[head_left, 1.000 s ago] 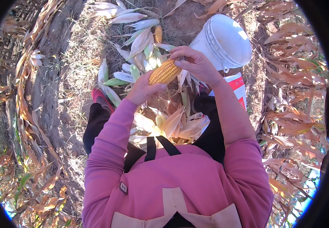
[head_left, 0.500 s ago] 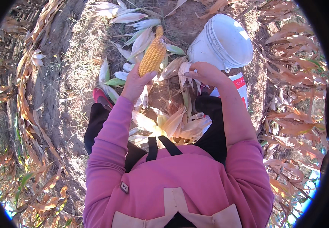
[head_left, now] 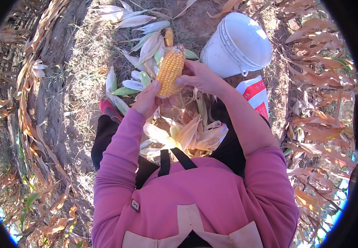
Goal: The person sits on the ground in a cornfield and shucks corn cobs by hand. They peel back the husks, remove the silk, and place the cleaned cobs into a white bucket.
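Observation:
A husked ear of corn (head_left: 171, 71), yellow and full of kernels, is held up between my hands, tilted slightly to the right at its top. My left hand (head_left: 147, 100) grips its lower left side, the thumb along the kernels. On the right side, my right hand (head_left: 201, 76) holds the ear with the thumb in front; its other fingers are partly hidden behind it. Fine silk strands hang around the ear. Just past its tip, a second yellow ear (head_left: 169, 37) lies on the ground among pale husks (head_left: 150, 47).
A white bucket (head_left: 224, 51) lies tipped to the right beyond my right hand. Beside it is a red and white bag (head_left: 253, 93). Loose husks (head_left: 187, 134) are heaped between my legs. Dry corn plants (head_left: 319, 136) stand along both sides.
My right hand has moved left from near the bucket and taken hold of the ear. The ear has shifted slightly right and down, turning in my left hand.

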A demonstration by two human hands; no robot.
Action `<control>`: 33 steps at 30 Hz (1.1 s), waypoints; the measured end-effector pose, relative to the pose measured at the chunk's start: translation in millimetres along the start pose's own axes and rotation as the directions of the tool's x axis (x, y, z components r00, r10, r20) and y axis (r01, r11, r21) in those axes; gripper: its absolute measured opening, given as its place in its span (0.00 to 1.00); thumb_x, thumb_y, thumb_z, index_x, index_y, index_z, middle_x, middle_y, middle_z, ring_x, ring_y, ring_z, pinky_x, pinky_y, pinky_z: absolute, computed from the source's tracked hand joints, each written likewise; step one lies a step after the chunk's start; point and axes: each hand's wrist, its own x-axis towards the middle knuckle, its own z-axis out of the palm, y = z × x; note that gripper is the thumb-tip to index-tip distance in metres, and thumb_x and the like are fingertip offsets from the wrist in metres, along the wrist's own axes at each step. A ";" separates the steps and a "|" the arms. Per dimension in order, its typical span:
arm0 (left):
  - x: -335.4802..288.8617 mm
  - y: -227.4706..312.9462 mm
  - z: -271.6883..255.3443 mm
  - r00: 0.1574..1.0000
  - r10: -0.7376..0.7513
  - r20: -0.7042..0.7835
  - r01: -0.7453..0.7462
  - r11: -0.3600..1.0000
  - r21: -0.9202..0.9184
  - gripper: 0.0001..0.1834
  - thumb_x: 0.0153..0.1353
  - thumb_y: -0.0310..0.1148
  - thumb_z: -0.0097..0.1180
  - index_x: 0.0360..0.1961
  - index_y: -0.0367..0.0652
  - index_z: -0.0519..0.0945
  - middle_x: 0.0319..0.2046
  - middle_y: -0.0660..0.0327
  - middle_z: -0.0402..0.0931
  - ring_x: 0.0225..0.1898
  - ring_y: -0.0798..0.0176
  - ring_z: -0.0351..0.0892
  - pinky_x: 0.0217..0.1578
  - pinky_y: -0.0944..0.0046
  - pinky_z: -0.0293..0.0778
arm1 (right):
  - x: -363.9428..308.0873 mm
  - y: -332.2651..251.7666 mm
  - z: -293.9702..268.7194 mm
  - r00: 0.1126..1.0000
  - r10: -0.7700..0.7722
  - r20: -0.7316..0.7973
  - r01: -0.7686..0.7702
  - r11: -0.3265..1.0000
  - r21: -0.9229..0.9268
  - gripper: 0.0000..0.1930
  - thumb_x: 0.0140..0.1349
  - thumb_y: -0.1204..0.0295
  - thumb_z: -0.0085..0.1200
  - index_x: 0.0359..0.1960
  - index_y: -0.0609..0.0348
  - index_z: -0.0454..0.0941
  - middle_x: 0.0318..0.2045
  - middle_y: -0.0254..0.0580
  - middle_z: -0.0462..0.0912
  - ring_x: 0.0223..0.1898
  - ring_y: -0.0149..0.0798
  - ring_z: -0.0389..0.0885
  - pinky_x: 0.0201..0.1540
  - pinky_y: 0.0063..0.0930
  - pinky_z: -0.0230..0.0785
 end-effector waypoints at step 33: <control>-0.9 -6.3 -61.6 0.950 0.293 -0.111 0.046 0.222 0.974 0.16 0.62 0.38 0.52 0.45 0.38 0.75 0.41 0.50 0.76 0.44 0.50 0.76 0.46 0.59 0.70 | -62.3 127.8 -226.9 0.431 -0.294 -0.853 -0.441 0.756 -0.483 0.27 0.56 0.56 0.58 0.54 0.59 0.72 0.42 0.49 0.82 0.42 0.43 0.82 0.46 0.33 0.72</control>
